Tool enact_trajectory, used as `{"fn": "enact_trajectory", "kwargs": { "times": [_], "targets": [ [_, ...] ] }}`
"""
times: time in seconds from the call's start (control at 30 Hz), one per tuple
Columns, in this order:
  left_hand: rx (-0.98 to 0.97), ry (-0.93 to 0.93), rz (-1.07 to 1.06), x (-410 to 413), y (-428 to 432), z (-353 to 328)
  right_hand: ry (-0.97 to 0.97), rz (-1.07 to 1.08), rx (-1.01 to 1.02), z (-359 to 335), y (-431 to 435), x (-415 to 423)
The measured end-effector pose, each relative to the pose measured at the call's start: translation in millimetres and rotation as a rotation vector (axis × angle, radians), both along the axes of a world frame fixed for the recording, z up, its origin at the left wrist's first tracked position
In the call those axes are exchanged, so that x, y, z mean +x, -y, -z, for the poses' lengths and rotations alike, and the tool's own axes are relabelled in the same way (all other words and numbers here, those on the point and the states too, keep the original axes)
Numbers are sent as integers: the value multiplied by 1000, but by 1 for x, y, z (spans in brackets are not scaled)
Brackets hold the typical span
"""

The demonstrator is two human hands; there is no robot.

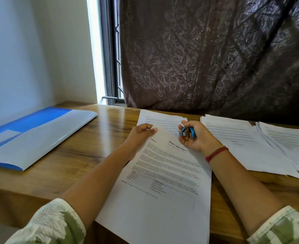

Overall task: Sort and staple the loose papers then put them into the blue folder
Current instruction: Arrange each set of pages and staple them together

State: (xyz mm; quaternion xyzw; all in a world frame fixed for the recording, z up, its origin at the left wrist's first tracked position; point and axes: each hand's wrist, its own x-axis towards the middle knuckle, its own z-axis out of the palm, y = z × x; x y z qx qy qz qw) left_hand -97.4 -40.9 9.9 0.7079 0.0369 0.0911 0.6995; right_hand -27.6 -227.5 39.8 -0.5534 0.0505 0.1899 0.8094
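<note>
My left hand [141, 132] pinched the top corner of the report [162, 182], I judge to steady it for stapling, while my right hand [195, 140] curled round the stapler [188, 132] at its 3 o'clock and the folder [39, 134] lay at 9 o'clock, well apart.

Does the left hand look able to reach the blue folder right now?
Probably yes: only bare table lies between the left hand and the blue folder. Its fingers pinch a corner of the report sheet, though, so they would have to let go first.
</note>
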Motion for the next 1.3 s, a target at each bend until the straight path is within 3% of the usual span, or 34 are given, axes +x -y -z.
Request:
{"fn": "enact_trajectory", "kwargs": {
  "times": [0.27, 0.4, 0.5, 0.63, 0.8, 0.97, 1.03, 1.1, 1.3],
  "targets": [
    [-109, -45, 24, -3, -1, -7, -53, 6, 71, 1, 3, 1],
    [-18, -77, 11, -2, 0, -6, -88, 16, 104, 1, 4, 1],
    [73, 29, -34, 1, 1, -2, -79, 4, 67, 1, 4, 0],
    [354, 203, -220, 7, -2, 2, -9, -61, -83, -1, 4, 0],
    [304, 206, -225, 9, -4, -1, 161, 2, -287, -6, 8, 6],
    [332, 174, -163, 13, -4, 2, 507, 143, -854, -5, 28, 8],
    [352, 187, -146, 13, -4, 2, 535, 118, -972, -2, 38, 9],
    [338, 206, -120, 12, -3, 1, 517, 91, -991, 1, 44, 9],
    [13, 145, -160, 5, -8, -9, 499, 108, -950, -1, 44, 5]
  ]
}}
